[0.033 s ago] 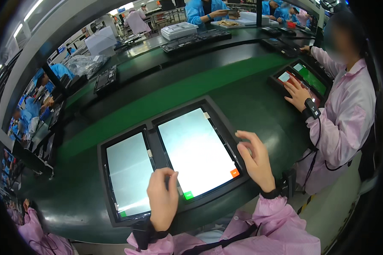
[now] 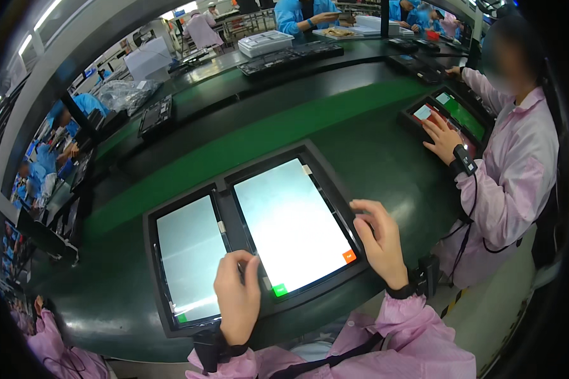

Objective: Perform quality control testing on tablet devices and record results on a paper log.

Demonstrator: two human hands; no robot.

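Observation:
Two tablet-like panels lie side by side in a black tray (image 2: 234, 222). The left panel (image 2: 186, 252) shows a pale grey-white screen with a green patch at its lower corner. The right panel (image 2: 291, 221) is bright white, with a green square low on its left and an orange one low on its right. My left hand (image 2: 237, 294) hovers over the lower edge between the two panels, fingers loosely curled, thumb apart, holding nothing. By the tray's right edge is my right hand (image 2: 382, 243), fingers bent and apart, also with nothing in it; whether it touches the tray I cannot tell.
At the right a co-worker in pink (image 2: 506, 164) touches a similar tray of lit panels (image 2: 464, 117). Across the green bench (image 2: 120, 278) lie black device housings (image 2: 291, 60), a plastic bag (image 2: 128, 95) and a white box stack (image 2: 265, 43). Other people work beyond.
My left hand has shifted slightly left, toward the left panel. My right hand has dropped a little beside the tray. The panels' screens look the same.

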